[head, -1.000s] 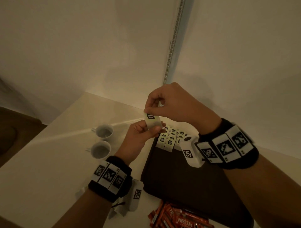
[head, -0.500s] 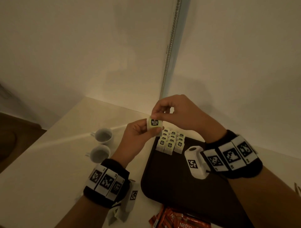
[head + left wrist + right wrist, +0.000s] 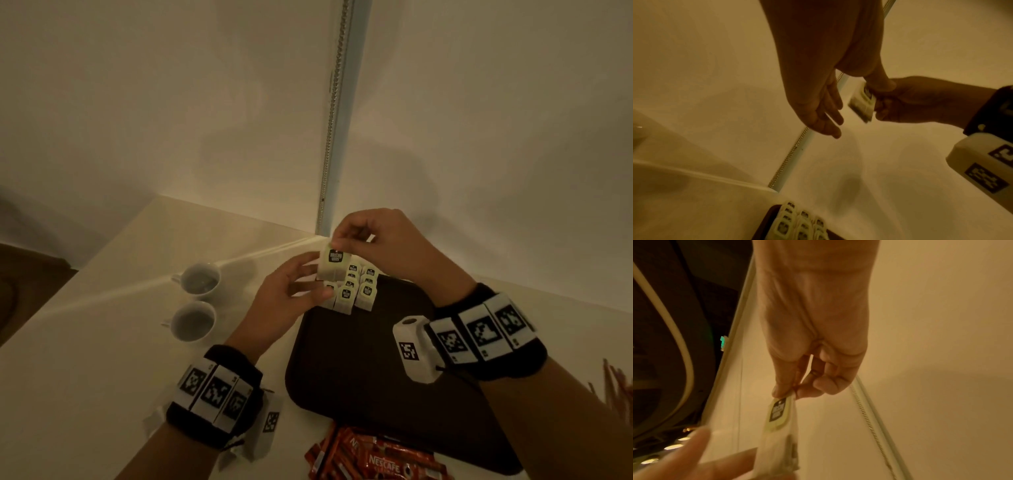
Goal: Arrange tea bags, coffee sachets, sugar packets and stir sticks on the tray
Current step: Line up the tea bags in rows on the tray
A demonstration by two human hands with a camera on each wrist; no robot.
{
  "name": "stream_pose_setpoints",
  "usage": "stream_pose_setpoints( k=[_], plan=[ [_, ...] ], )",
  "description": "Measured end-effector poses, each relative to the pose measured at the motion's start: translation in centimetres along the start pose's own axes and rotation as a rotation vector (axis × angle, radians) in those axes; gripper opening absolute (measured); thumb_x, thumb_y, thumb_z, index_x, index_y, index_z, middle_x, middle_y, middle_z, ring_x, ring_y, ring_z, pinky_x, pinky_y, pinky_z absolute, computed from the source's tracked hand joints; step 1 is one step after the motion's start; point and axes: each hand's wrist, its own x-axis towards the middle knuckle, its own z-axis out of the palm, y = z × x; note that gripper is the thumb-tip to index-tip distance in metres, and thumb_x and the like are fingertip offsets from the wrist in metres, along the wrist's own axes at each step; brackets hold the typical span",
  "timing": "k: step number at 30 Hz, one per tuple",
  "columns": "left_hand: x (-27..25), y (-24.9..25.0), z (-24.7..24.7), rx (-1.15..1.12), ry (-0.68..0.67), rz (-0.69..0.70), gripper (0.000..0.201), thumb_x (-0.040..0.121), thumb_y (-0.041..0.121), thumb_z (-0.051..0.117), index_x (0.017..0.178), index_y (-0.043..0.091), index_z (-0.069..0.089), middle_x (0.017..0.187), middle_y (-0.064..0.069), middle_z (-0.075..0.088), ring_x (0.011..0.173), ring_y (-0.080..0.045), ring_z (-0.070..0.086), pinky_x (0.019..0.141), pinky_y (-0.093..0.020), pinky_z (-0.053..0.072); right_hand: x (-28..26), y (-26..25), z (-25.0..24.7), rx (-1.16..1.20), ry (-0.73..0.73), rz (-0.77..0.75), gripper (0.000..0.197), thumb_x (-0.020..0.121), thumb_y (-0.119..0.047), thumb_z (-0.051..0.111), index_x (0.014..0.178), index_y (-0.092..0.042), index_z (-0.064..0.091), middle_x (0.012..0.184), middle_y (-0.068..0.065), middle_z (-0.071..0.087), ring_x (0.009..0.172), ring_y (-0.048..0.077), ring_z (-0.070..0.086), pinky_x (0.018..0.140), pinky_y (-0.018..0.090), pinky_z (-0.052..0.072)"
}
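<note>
A pale tea bag (image 3: 333, 263) with a dark label hangs just above the rows of tea bags (image 3: 364, 291) at the far left corner of the dark brown tray (image 3: 359, 370). My right hand (image 3: 337, 244) pinches its top edge between thumb and forefinger, seen closely in the right wrist view on the tea bag (image 3: 779, 426). My left hand (image 3: 318, 277) is beside the bag's lower part with straight, relaxed fingers (image 3: 828, 116); whether they touch it I cannot tell. Red coffee sachets (image 3: 383, 462) lie in front of the tray.
Two white cups (image 3: 200, 279) (image 3: 193, 322) stand left of the tray. White packets (image 3: 233, 452) lie under my left wrist. Thin stir sticks (image 3: 616, 383) show at the right edge. The table sits in a wall corner with a metal strip (image 3: 330, 137).
Both hands came down toward the tray's tea bags with the bag. My left hand loosened from holding the bag to straight fingers beside it; the right keeps its pinch.
</note>
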Motion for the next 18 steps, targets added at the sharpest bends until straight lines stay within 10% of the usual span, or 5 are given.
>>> stream_pose_setpoints(
  k=[6, 11, 18],
  plan=[
    [-4.5, -3.9, -4.9, 0.129, 0.073, -0.147, 0.042, 0.061, 0.043, 0.073, 0.097, 0.022, 0.07, 0.098, -0.004, 0.072, 0.085, -0.015, 0.068, 0.071, -0.017, 0.051, -2.5, 8.2, 3.0, -0.051, -0.098, 0.349, 0.008, 0.084, -0.016, 0.069, 0.091, -0.012, 0.07, 0.083, -0.005, 0.066, 0.069, -0.001, 0.058, 0.06, 0.006, 0.042],
    [-9.1, -6.1, -8.4, 0.153, 0.198, -0.311, 0.016, 0.087, -0.001, 0.06, 0.097, 0.008, 0.068, 0.09, -0.006, 0.074, 0.076, -0.024, 0.069, 0.067, -0.022, 0.054, -4.2, 13.8, 6.0, -0.09, -0.247, 0.562, 0.019, 0.087, -0.013, 0.064, 0.106, -0.007, 0.066, 0.104, 0.002, 0.065, 0.087, 0.007, 0.057, 0.076, 0.015, 0.046],
    [-14.2, -8.4, -12.8, 0.259, 0.289, -0.456, 0.022, 0.087, -0.006, 0.058, 0.093, 0.012, 0.069, 0.084, -0.011, 0.074, 0.064, -0.012, 0.068, 0.057, -0.016, 0.048, -4.0, 18.2, 7.4, -0.088, -0.109, 0.662, 0.012, 0.083, -0.011, 0.068, 0.094, -0.007, 0.066, 0.097, 0.005, 0.067, 0.091, 0.017, 0.062, 0.074, 0.022, 0.049]
  ],
)
